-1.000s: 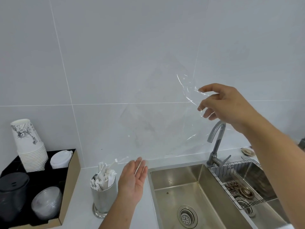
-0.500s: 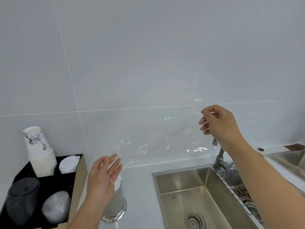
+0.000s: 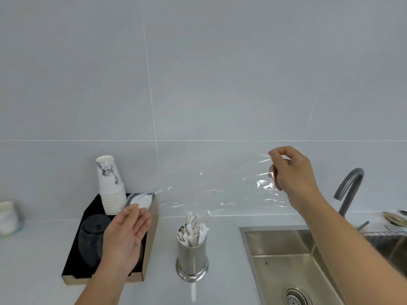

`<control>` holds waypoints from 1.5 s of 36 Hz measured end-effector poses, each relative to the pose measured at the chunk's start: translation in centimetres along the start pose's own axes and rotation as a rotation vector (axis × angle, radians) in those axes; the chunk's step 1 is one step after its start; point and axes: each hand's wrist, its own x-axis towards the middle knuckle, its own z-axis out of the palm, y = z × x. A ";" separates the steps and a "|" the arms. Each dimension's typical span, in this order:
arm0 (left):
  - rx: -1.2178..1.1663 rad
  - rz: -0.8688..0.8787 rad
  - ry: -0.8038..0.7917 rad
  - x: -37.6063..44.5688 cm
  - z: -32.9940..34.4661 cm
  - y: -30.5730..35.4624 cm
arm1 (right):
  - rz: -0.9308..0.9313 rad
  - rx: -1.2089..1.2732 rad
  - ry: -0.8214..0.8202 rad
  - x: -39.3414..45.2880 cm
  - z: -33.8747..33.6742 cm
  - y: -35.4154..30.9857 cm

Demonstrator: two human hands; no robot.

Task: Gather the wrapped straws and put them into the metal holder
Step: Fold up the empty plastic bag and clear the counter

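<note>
Lower centre: metal holder (image 3: 193, 256) on counter, wrapped straws (image 3: 193, 227) standing inside. Left hand (image 3: 126, 236), lower left, fingers loosely extended, pinching clear plastic film (image 3: 211, 186). Right hand (image 3: 290, 172), mid-right, pinches its far corner. Risk: sagging film snags straw tips, tipping holder.
</note>
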 end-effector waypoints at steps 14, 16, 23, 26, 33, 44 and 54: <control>0.034 -0.033 0.137 0.5 -12.4 7.0 | -0.023 -0.007 -0.087 -5.8 11.7 -1.4; 0.040 -0.045 0.148 0.4 -14.0 7.8 | -0.038 -0.012 -0.101 -7.0 13.0 -1.7; 0.107 -0.144 0.264 -0.4 -20.2 9.7 | -0.092 -0.029 -0.139 -11.8 17.0 -1.9; 0.130 -0.188 0.315 -1.0 -22.9 9.9 | -0.088 -0.015 -0.157 -13.8 18.3 -1.5; 0.184 -0.272 0.417 -2.7 -28.2 9.8 | -0.032 -0.029 -0.200 -18.3 21.0 0.9; 0.249 -0.406 0.499 -5.5 -35.2 8.9 | 0.094 -0.098 -0.222 -24.3 23.0 6.4; 0.343 -0.505 0.549 -8.5 -40.4 6.7 | 0.289 -0.188 -0.271 -29.5 23.5 12.2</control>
